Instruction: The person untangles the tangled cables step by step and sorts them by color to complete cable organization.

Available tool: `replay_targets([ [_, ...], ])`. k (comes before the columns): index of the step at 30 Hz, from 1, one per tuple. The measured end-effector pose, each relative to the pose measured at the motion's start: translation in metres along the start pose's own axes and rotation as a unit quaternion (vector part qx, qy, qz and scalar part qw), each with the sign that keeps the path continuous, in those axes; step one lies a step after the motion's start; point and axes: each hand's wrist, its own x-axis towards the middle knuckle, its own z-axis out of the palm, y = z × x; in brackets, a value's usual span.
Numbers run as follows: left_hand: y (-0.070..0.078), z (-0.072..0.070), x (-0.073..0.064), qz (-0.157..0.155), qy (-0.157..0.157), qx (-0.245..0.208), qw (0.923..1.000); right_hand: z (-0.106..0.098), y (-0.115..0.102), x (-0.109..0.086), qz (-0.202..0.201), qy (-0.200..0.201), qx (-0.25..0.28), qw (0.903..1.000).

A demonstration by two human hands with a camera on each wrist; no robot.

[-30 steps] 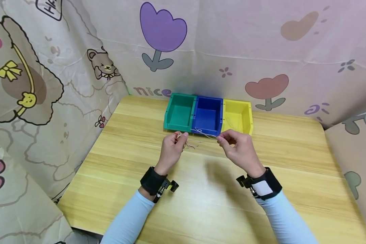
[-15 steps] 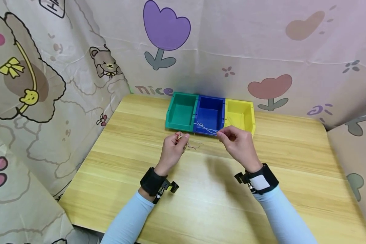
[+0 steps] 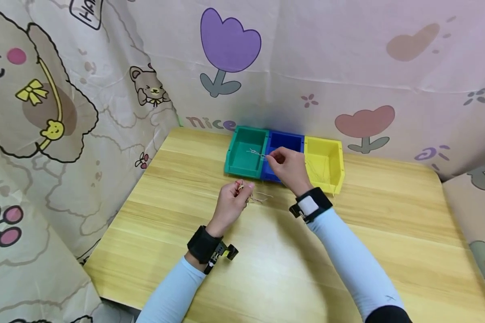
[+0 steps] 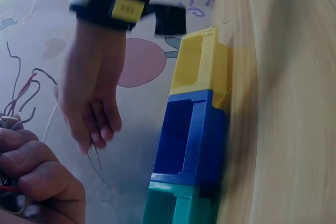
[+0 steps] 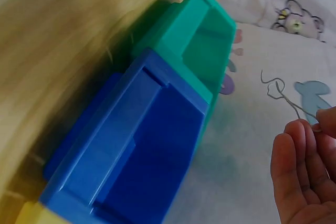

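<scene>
2 hands: left hand [image 3: 229, 204] and right hand [image 3: 289, 168], both grasping, above the worktop [image 3: 157, 215].
Left grip: fingers curled round a bundle of mixed strands [image 3: 240, 187], red and pale, loose ends jutting out; nearer the person than the front edge of the green bin [image 3: 240, 169].
Right grip: thumb and finger pinch a pale strand [image 3: 257, 153]; in the head view the hand covers part of the blue bin [image 3: 284, 140].
Pale strand: thin, looped at its free end, which lies across the green bin in the head view; apart from the rims in the right wrist view.
Bins: 3 in a row, green, blue, then yellow bin [image 3: 339, 163], at the worktop's back edge, before a printed cloth [image 3: 291, 49].
Yellow bin: thin strands inside; 1 looped strand [image 4: 216, 26] at a rim.
Room: worktop extends left and right of the row; a gap separates the hands.
Wrists: 2 black bands, pale blue sleeves.
</scene>
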Motion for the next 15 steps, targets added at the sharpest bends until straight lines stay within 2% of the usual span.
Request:
replay_targets([
  [7, -0.004, -0.002, -0.002, -0.003, 0.005, 0.002, 1.0, 0.031, 0.004, 0.024, 0.037, -0.039, -0.033, 0.998],
  [15, -0.004, -0.006, -0.001, -0.003, 0.007, 0.007, 0.9999, 0.049, 0.001, 0.036, 0.059, -0.068, -0.026, 0.9956],
])
